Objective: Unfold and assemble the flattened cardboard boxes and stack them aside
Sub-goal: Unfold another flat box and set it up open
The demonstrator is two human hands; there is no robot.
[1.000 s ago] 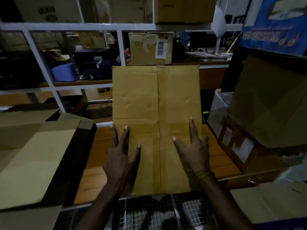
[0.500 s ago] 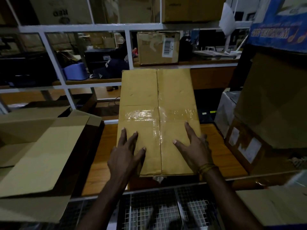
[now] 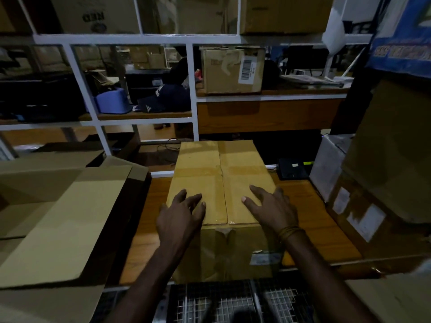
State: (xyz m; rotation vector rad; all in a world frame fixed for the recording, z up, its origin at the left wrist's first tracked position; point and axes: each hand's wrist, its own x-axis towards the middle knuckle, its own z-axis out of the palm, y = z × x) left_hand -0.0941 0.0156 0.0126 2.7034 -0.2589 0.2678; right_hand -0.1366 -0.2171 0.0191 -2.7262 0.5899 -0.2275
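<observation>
Cardboard box (image 3: 220,180), assembled with its top flaps closed, stands on the wooden worktop (image 3: 312,220). The left hand (image 3: 180,217) and right hand (image 3: 271,207) rest on its near top, fingers spread and relaxed. White metal shelving (image 3: 193,89) with cartons rises at the far side, and flattened cardboard (image 3: 58,220) lies to the left.

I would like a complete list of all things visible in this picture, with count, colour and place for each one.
Assembled brown cardboard box with taped top seam: one, yellow-brown, centre of the wooden table.
Wooden table: one, orange-brown, under the box.
Open brown cardboard boxes with raised flaps: at least one, tan, left.
Brown cardboard box with barcode label: one, brown, shelf behind.
White metal shelf frame: one, white, across the back.
Blue plastic container: one, light blue, left shelf.
Dark cap: one, navy, beside the container.
Stacked cardboard boxes: several, brown, right.
Wire mesh surface: one, grey, bottom edge.
Left hand: one, flat on the box top.
Right hand: one, flat on the box top, thread band on the wrist.
</observation>
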